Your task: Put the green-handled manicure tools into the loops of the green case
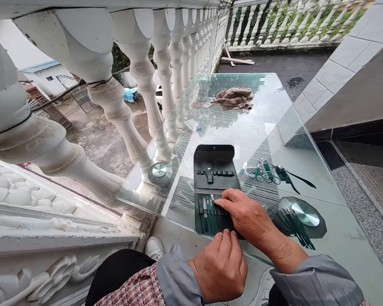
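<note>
A black manicure case [214,154] lies unfolded near the front edge of the glass table. Several slim green-and-silver manicure tools [205,214] stand in the loops of its lower panel, while the upper panel's loops hold none. My right hand [250,216] reaches over that panel, its fingers closed around a manicure tool [212,199] at the loops. At the case's bottom edge, my left hand [221,267] has its fingers curled together and gripping the edge; its thumb is hidden. To the right lie nail clippers [266,170], small scissors [257,173] and nippers [285,175].
Several more slim tools [295,227] lie at the right, by a round metal table support [306,213]. Another support [160,170] is at left. A crumpled brown cloth [234,98] rests farther back on the glass table [319,178]. White balusters [121,114] line the left side.
</note>
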A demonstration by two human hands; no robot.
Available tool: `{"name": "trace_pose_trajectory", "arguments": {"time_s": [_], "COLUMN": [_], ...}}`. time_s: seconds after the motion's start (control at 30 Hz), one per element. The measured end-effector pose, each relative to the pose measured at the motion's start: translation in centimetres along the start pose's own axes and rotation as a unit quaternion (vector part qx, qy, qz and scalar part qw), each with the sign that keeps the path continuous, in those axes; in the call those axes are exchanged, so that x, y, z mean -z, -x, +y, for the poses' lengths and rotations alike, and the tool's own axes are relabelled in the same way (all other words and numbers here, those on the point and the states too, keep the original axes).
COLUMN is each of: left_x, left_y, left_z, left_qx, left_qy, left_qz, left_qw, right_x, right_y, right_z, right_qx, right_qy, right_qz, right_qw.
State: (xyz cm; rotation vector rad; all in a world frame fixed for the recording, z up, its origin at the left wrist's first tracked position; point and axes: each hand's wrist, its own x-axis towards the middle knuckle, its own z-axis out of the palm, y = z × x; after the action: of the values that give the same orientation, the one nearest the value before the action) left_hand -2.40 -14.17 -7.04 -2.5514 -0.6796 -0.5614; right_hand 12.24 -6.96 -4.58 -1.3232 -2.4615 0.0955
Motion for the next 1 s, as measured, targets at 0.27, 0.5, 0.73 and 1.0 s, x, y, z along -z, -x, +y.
{"name": "trace_pose_trajectory", "arguments": {"time_s": [0.27, 0.5, 0.73, 1.0], "left_x": [0.0, 0.1, 0.1, 0.3], "left_y": [0.0, 0.0, 0.0, 0.0], "left_z": [0.1, 0.0, 0.2, -0.2], "left_qx": [-0.013, 0.002, -0.006, -0.032], "left_qy": [-0.008, -0.003, -0.023, -0.018], "left_qz": [-0.022, 0.012, 0.011, -0.034], "left_qw": [1.0, 1.0, 1.0, 0.999], "right_x": [-0.5, -0.2, -0.2, -0.3], "right_y": [-0.9, -0.4, 0.0, 0.2], "right_z": [-0.1, -0.1, -0.1, 0.6], "right_qx": [-0.019, 0.021, 0.04, -0.019], "right_qy": [0.046, 0.065, 0.066, -0.031], "right_qz": [-0.022, -0.013, 0.002, 0.043], "right_qw": [0.999, 0.998, 0.997, 0.998]}}
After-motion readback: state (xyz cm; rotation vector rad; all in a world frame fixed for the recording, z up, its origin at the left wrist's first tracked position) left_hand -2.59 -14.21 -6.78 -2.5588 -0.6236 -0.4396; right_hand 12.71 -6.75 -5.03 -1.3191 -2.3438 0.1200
